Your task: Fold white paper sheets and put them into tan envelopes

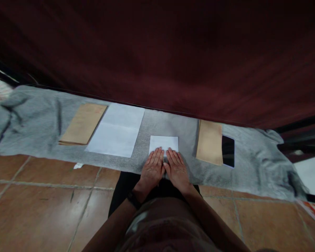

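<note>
Grey cloth (pixel 172 122), rumpled at both ends | phone (pixel 228 150) over on its right, screen dark | deep red backdrop (pixel 157 56) behind | brownish floor tiles (pixel 42 213) | white scrap (pixel 78 166) by the cloth's near edge

Open cloth (pixel 190 134) beside hands (pixel 152 169), red fabric (pixel 162 80) beyond

Left hand (pixel 151 169) and right hand (pixel 177 169) lie flat on white paper (pixel 163 141)

A black band (pixel 133 200) circles the left wrist (pixel 141 191); black trousers (pixel 124 186) and a brownish top (pixel 170 214) are worn.
</note>
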Demonstrator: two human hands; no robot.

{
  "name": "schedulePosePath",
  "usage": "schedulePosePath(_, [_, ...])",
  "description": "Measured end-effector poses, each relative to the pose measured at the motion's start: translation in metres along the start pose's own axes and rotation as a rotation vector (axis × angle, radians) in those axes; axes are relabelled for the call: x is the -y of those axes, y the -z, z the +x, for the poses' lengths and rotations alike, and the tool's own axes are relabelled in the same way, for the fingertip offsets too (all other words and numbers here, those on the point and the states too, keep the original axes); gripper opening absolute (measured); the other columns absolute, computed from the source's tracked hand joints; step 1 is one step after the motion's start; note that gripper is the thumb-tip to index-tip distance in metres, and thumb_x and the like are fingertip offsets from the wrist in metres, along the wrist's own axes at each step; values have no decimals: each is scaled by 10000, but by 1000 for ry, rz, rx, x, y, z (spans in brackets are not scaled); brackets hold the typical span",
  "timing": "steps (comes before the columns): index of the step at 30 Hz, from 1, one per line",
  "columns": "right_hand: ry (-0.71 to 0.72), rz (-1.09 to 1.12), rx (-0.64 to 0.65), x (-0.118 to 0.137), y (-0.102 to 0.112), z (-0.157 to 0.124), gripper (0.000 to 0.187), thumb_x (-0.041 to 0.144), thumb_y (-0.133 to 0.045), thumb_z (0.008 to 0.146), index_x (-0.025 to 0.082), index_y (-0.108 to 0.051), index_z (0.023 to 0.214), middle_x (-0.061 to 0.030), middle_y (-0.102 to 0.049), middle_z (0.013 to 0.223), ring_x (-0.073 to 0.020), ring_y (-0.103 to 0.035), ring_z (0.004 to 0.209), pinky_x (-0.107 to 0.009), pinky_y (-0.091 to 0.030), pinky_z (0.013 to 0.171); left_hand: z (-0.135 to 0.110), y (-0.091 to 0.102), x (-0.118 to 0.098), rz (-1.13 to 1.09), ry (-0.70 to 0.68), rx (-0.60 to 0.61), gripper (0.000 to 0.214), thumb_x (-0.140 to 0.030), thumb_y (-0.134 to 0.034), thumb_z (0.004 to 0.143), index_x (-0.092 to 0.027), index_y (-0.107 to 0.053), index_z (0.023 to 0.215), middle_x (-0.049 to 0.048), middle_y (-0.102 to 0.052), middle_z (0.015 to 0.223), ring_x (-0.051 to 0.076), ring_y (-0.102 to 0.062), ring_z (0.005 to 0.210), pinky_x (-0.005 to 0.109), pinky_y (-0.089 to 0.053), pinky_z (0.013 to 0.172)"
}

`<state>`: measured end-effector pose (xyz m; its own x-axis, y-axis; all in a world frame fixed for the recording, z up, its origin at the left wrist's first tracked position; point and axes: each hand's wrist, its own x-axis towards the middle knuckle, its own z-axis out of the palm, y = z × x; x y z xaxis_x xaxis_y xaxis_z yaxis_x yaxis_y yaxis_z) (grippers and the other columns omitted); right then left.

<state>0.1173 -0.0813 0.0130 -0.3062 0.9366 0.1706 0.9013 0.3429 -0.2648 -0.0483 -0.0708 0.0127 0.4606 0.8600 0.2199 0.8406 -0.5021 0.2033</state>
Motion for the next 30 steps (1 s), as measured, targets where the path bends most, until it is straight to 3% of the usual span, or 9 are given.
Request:
schedulePosePath(15, [-25,-105,-52,-13,2,-20,575,379,-383,1078,86,-345,1571,-131,-385,1608,-267,-377,1486,-474,-303,1224,-10,5,10,4,30,-23,655,-447,-433,1038,-68,-332,1562,182,-365,1613,273,-264,1536,466,-284,1253])
schedulePosePath(24, [-39,-99,-63,-11,4,-19,555,345,-390,1073,81,-366,1561,-139,-413,1594,-273,-397,1472,-480,-305,1221,-11,5,9,15,39,-33,668,-450,-418,1038,-66,-308,1574,188,-354,1617,283,-263,1537,477,-279,1249])
schedulePosePath(30, [-48,-50,-55,-5,0,-10,567,358,-373,1072,63,-365,1556,-160,-400,1601,-287,-333,1505,-495,-306,1219,-10,3,7,5,57,-22,691,-438,-414,1034,-58,-262,1590,198,-347,1617,287,-266,1535,485,-270,1250])
